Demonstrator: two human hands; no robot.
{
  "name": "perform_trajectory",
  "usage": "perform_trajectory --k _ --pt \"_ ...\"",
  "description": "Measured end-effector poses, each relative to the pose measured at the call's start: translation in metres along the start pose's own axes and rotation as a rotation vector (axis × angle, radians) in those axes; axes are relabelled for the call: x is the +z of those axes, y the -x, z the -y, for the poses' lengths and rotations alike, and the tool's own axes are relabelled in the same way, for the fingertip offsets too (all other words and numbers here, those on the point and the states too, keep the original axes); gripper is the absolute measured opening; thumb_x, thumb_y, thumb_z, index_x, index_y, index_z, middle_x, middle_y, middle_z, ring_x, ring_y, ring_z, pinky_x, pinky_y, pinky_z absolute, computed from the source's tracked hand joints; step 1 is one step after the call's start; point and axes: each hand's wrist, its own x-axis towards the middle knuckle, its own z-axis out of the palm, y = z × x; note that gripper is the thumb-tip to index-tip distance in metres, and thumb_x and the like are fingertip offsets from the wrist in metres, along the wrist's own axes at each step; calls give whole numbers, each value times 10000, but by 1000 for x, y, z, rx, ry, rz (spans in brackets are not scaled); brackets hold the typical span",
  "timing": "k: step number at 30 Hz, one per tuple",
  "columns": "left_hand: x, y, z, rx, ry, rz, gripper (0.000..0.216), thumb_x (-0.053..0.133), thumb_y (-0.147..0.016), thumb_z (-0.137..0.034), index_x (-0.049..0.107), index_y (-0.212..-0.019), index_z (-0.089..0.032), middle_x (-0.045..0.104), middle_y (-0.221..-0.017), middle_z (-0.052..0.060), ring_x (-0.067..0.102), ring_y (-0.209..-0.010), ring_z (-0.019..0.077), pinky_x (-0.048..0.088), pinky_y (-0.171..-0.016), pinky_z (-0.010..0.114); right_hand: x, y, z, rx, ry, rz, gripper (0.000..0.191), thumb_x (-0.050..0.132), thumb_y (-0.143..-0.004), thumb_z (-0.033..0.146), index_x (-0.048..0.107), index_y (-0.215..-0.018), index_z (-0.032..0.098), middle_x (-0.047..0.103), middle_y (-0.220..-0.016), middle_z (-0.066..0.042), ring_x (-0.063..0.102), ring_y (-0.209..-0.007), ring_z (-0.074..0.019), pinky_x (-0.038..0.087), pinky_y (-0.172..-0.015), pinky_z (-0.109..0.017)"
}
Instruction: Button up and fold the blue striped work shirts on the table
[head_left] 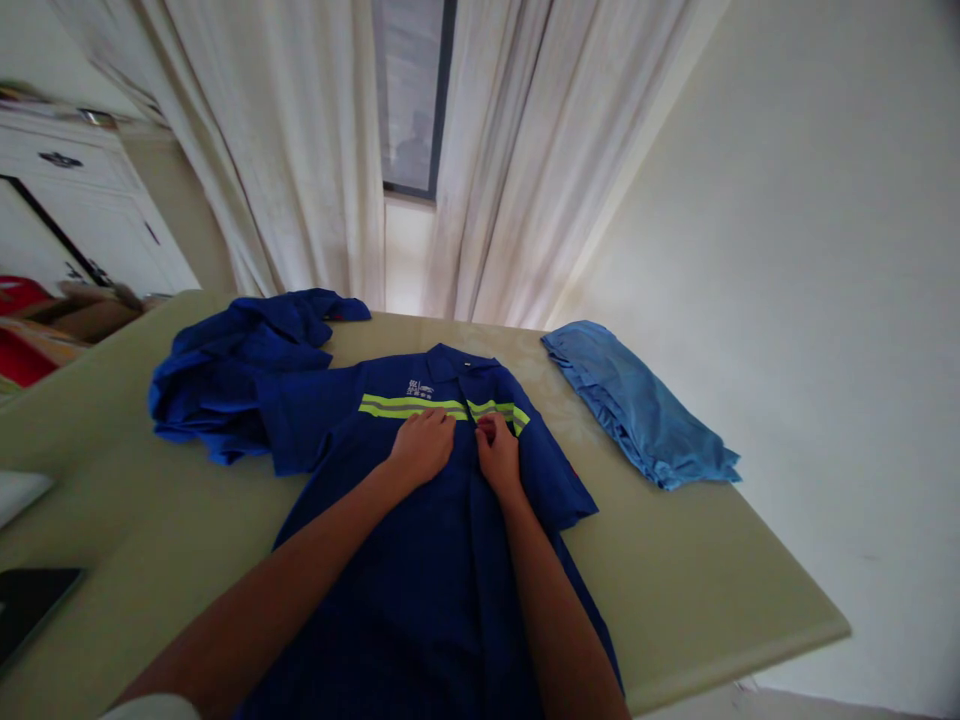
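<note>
A dark blue short-sleeved work shirt (420, 560) lies spread front side up, its collar toward the far edge. A yellow-green and grey reflective band (397, 407) crosses its chest, with white lettering above on the left. My left hand (424, 445) is on the chest just left of the front placket, fingers curled onto the cloth. On the other side of the opening, my right hand (496, 455) pinches the placket edge at the band. Both hands are closed on the shirt front, close together but apart. Whatever small part lies between the fingertips is hidden.
The shirt rests on a pale green table (675, 590). A crumpled dark blue garment (240, 350) touches its left sleeve. Folded light blue cloth (637, 400) lies at the right. At the left edge are a dark flat object (34, 605) and a white item (21, 492). Curtains and wall stand behind.
</note>
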Motion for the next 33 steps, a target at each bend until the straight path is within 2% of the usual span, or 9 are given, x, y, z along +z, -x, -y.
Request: perform_trajectory --k 3,6,10,13,17,20,23,29,33 --pt "23 -19 -4 69 141 -78 304 448 -1002 -182 682 -1196 -181 678 -1236 118 615 -1155 261 472 -1018 417 1 1 -9 -82 15 -25 235 465 -884 114 660 -993 188 751 -952 -72 717 -888 -201 551 -857 -312" --pt "40 -18 3 101 211 -80 346 469 -1003 -211 663 -1289 -223 646 -1338 99 582 -1232 264 446 -1077 447 2 2 -8 -79 102 -56 244 486 -848 98 699 -939 176 751 -949 -88 706 -908 -209 544 -886 -320" --pt "44 -12 10 153 255 -57 441 492 -981 -198 622 -1391 -299 628 -1405 60 538 -1296 272 422 -1101 469 0 3 1 -27 225 -26 124 652 -843 215 727 -927 162 725 -951 -95 682 -891 -212 549 -852 -309" --pt "41 -14 12 162 307 -14 571 482 -936 -115 575 -1453 -338 621 -1444 26 527 -1309 263 409 -1104 469 -3 4 9 -15 298 55 148 717 -846 262 726 -947 154 703 -1005 -100 666 -921 -209 543 -869 -299" --pt "42 -18 13 142 360 24 624 457 -894 -63 607 -1431 -342 641 -1433 15 536 -1306 253 402 -1108 471 -5 6 20 20 451 101 101 611 -934 192 708 -947 169 696 -1020 -90 650 -941 -202 519 -906 -294" --pt "44 -19 13 124 381 21 545 456 -912 -80 667 -1362 -306 674 -1384 25 558 -1283 250 402 -1114 459 -4 7 30 23 593 125 168 538 -975 168 705 -990 167 694 -1064 -99 636 -1001 -208 490 -944 -290" --pt "44 -19 11 121 383 5 466 450 -952 -116 692 -1314 -281 688 -1352 38 576 -1263 253 405 -1112 456 -2 9 37 53 693 142 204 501 -1003 187 701 -1033 165 689 -1118 -111 634 -1011 -210 489 -918 -289" --pt "41 -17 7 136 330 -21 407 457 -972 -146 679 -1302 -232 695 -1293 78 588 -1224 262 427 -1078 449 0 11 40 100 766 91 197 512 -1011 257 693 -1023 180 690 -1120 -104 648 -997 -210 501 -821 -277" --pt "40 -17 8 150 296 -26 417 440 -972 -135 674 -1304 -228 694 -1296 81 601 -1200 266 438 -1059 443 3 10 38 109 773 85 204 512 -1005 270 689 -1020 169 687 -1106 -126 647 -1025 -225 511 -823 -283"
